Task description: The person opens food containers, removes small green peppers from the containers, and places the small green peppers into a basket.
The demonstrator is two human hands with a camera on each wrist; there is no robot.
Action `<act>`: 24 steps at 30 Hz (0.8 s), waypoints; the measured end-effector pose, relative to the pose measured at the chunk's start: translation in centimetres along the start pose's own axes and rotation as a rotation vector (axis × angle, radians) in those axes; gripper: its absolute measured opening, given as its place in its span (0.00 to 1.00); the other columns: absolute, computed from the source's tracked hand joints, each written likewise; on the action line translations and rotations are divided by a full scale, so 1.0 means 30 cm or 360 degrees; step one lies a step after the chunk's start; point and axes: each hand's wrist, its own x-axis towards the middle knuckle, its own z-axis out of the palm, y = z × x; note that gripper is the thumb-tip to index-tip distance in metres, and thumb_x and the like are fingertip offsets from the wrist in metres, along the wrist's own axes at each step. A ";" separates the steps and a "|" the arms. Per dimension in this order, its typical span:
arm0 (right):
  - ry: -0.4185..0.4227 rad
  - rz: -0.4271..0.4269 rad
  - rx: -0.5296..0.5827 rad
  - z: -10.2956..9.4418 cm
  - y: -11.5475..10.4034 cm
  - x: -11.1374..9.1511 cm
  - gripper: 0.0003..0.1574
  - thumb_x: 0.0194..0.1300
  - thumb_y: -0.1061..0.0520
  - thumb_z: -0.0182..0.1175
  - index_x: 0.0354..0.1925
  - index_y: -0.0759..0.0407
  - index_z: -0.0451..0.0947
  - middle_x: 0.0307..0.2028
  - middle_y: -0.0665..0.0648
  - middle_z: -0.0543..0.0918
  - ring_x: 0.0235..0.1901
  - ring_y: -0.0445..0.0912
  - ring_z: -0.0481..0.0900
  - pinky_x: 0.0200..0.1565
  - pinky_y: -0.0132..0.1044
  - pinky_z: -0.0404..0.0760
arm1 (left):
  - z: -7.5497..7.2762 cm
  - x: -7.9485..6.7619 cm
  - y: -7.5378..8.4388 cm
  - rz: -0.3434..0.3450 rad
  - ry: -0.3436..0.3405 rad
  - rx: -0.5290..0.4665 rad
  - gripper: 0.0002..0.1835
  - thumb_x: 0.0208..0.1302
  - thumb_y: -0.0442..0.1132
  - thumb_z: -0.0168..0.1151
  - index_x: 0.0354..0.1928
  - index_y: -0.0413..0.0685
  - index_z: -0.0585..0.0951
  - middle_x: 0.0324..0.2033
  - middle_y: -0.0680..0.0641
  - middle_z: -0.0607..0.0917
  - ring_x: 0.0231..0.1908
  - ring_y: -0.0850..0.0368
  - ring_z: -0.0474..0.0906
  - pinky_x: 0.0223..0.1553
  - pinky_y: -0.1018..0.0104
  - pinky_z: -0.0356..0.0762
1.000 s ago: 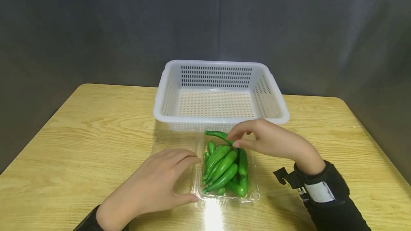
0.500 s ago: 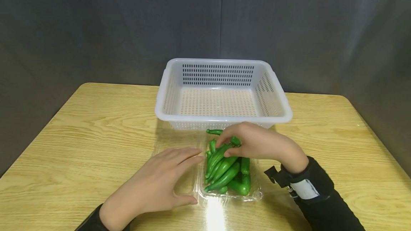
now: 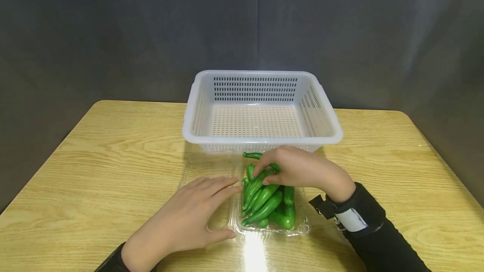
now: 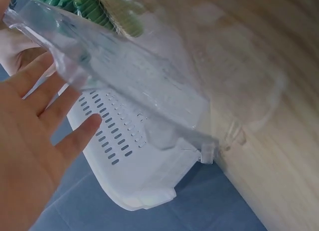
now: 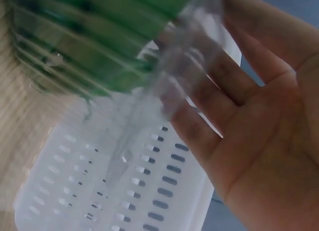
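Note:
Several green chili peppers (image 3: 266, 207) lie heaped in a clear plastic clamshell box (image 3: 302, 226), whose lid (image 3: 209, 163) is folded open to the left. My right hand (image 3: 298, 169) reaches over the heap from the right, its index finger and thumb either side of the upper end of one pepper. The palm partly hides another pepper (image 3: 252, 155) along the back of the box. At the box's left side, my left hand (image 3: 196, 213) has its fingers spread and thumb apart, holding nothing. Its fingertips are by the seam between lid and box; contact is unclear.
A white perforated plastic basket (image 3: 261, 140) stands just behind the box, with nothing visible inside. Both rest on a wooden table (image 3: 94, 171), backed by a dark grey curtain (image 3: 151, 32). Light glares off the tabletop in front of the box.
My right hand has moved left and slightly toward me, from the pepper at the back onto the upper ends of the heap. My left hand has barely moved.

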 end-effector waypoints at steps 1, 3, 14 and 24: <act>0.0007 -0.0007 -0.0007 0.001 0.002 -0.001 0.12 0.60 0.61 0.70 0.44 0.53 0.87 0.44 0.46 0.86 0.46 0.44 0.83 0.51 0.43 0.81 | 0.000 0.000 0.000 0.0005 0.0008 0.0004 0.43 0.54 0.68 0.67 0.69 0.55 0.71 0.70 0.52 0.69 0.68 0.55 0.65 0.67 0.49 0.63; 0.0018 -0.0005 -0.0014 0.002 0.005 -0.004 0.12 0.60 0.62 0.70 0.44 0.53 0.87 0.44 0.47 0.86 0.46 0.44 0.83 0.52 0.42 0.81 | 0.001 0.000 0.000 0.0019 0.0025 0.0022 0.43 0.55 0.68 0.66 0.69 0.55 0.72 0.69 0.52 0.69 0.68 0.55 0.65 0.67 0.49 0.63; 0.0043 0.0018 -0.0081 0.028 -0.004 -0.014 0.14 0.60 0.58 0.70 0.46 0.54 0.87 0.46 0.48 0.87 0.48 0.44 0.83 0.53 0.40 0.81 | -0.004 0.006 0.002 0.0040 0.0039 0.0069 0.42 0.57 0.68 0.64 0.69 0.54 0.72 0.69 0.50 0.70 0.66 0.54 0.68 0.67 0.51 0.64; 0.0023 -0.0012 -0.0146 0.049 -0.016 -0.009 0.16 0.60 0.50 0.71 0.46 0.52 0.87 0.44 0.45 0.87 0.47 0.43 0.83 0.53 0.40 0.80 | 0.005 0.006 0.001 0.0090 0.0073 0.0137 0.42 0.57 0.69 0.63 0.68 0.51 0.73 0.67 0.50 0.72 0.65 0.54 0.69 0.66 0.52 0.66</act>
